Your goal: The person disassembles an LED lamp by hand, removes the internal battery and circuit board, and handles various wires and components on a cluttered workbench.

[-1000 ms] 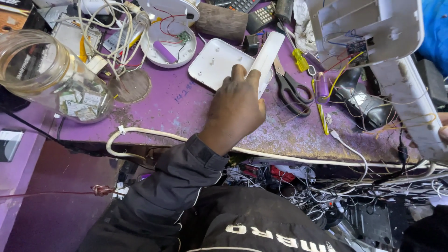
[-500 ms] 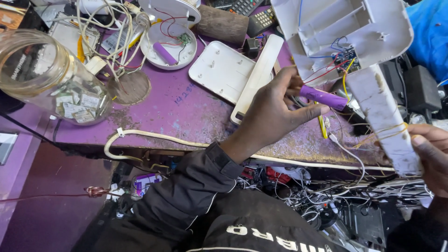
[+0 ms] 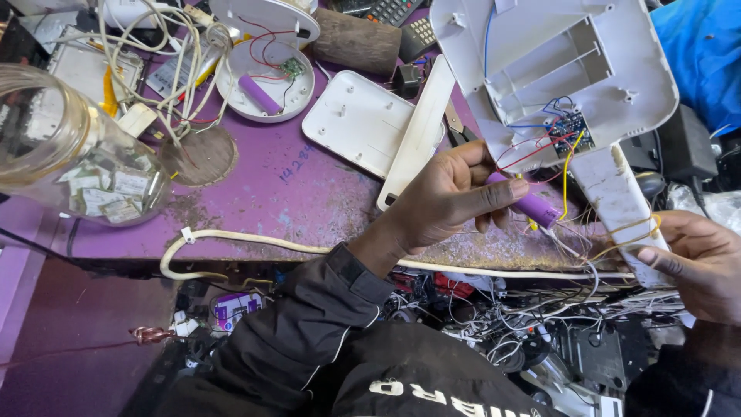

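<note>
My left hand (image 3: 451, 197) pinches a purple cylindrical battery cell (image 3: 534, 205) that hangs on thin coloured wires from an opened white plastic casing (image 3: 556, 69). A small blue circuit board (image 3: 570, 133) sits inside that casing where the red, blue and yellow wires meet. My right hand (image 3: 698, 259) grips the casing's long white handle (image 3: 621, 208) at its lower end, holding the casing up over the bench edge.
On the purple bench (image 3: 270, 193) lie a white cover plate (image 3: 363, 120), a white strip (image 3: 421, 131), a round white shell with another purple cell (image 3: 266, 85), a glass jar (image 3: 62, 147), a wooden block (image 3: 356, 40) and a white cable (image 3: 255, 243). Tangled wires fill the space below.
My left hand left the white strip, moved right and took hold of the purple cell. The white casing and my right hand came further into view.
</note>
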